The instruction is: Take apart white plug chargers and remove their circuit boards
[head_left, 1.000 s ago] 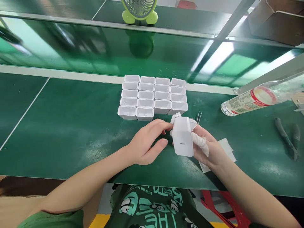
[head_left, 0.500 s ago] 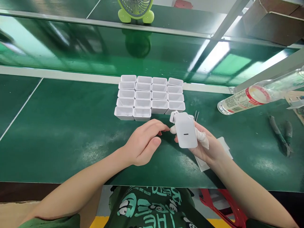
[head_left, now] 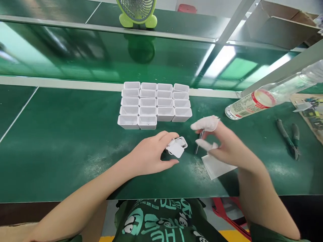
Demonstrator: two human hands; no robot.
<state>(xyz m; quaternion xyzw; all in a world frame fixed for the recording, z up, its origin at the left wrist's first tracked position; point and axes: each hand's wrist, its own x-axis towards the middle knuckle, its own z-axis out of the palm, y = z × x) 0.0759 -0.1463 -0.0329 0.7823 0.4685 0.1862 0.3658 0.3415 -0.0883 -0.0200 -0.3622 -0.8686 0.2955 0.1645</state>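
Head view: a person seated at a dark green matted table works with both bare forearms stretched forward over its near edge. The left hand rests low on the mat, palm turned inward, its fingers curled round a small white plastic charger shell, which lies tipped on its side against the fingertips, its open end turned away from the person. That shell sits just in front of a block of white open-topped plastic shells, which stand upright in neat rows, touching one another, toward the far edge of the table.

The right hand hangs above the mat to the right of the held shell and apart from it, wrist raised, its fingers loosely spread with white cots on the forefinger and thumb. The forefinger points left, the thumb lies beneath it, and a thin metal tool stands between them; whether the fingers truly pinch it cannot be told. Under this hand lies a flat white paper sheet.

Further right of the block of shells, a clear plastic bottle with a red-and-white label lies on its side, and beyond it a pair of dark-handled pliers rests on the mat. Behind the block, past a glossy green belt, stands a lime-green desk fan.
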